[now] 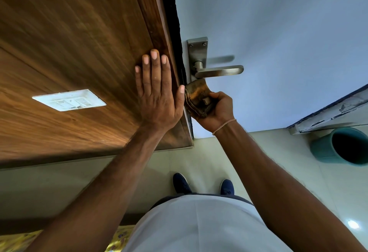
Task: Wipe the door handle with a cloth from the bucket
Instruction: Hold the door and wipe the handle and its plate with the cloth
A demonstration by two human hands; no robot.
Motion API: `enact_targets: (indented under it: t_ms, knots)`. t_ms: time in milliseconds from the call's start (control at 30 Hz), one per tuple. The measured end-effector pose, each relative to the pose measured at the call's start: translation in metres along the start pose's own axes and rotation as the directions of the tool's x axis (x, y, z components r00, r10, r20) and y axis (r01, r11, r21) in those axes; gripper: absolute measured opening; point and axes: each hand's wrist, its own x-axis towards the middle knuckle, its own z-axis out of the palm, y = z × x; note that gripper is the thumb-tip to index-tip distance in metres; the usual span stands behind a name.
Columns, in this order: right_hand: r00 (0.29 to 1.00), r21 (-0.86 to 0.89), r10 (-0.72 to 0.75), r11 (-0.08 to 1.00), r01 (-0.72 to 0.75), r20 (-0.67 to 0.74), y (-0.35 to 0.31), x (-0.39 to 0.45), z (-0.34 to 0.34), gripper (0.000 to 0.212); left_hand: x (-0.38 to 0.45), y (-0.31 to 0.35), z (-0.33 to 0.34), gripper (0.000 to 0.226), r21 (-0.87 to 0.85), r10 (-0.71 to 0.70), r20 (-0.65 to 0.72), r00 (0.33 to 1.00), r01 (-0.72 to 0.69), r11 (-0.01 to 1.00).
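A brushed-steel lever door handle (219, 72) juts out from its long backplate (197, 52) on a pale blue door (278, 32). My right hand (217, 108) is shut on a folded, brown-stained cloth (197, 96), which presses against the lower part of the backplate just under the lever. Fingers spread, my left hand (159, 90) lies flat on the wooden panel (79, 42) beside the door's edge and holds nothing. A teal bucket (342, 146) stands on the floor at the right, its inside dark.
A white switch plate (69, 100) is set in the wooden panel at the left. Beige floor tiles (209, 156) lie below, with my two blue shoes (203, 186) close to the door. A chipped white ledge (328, 116) runs above the bucket.
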Motion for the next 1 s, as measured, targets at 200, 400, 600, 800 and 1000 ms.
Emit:
enact_targets:
  t_ms: [200,400,600,800,1000]
  knots:
    - [0.995,0.139,-0.024,0.990,0.011,0.095,-0.009,-0.013,0.017,0.038,0.000,0.000,-0.002,0.076,-0.017,0.003,0.010,1.000,-0.003,1.000]
    - [0.955,0.479,-0.095,0.876,-0.055,0.283,-0.021,-0.010,-0.002,0.049,0.001,0.000,-0.002,0.078,-0.023,0.002,0.008,1.000,-0.002,1.000]
    - [0.981,0.445,-0.133,0.894,0.057,0.142,-0.010,0.004,-0.006,0.060,-0.001,-0.002,-0.003,0.078,-0.032,0.015,0.018,1.000,-0.014,0.999]
    - [0.949,0.183,-0.221,0.966,0.181,0.225,-0.005,0.005,0.017,0.043,-0.001,-0.002,-0.001,0.075,-0.029,0.018,0.005,1.000,-0.017,0.999]
    - [0.953,0.143,-0.280,0.954,0.263,0.117,-0.027,0.011,0.014,0.040,-0.001,-0.003,0.002,0.075,-0.038,0.024,-0.003,1.000,-0.024,0.999]
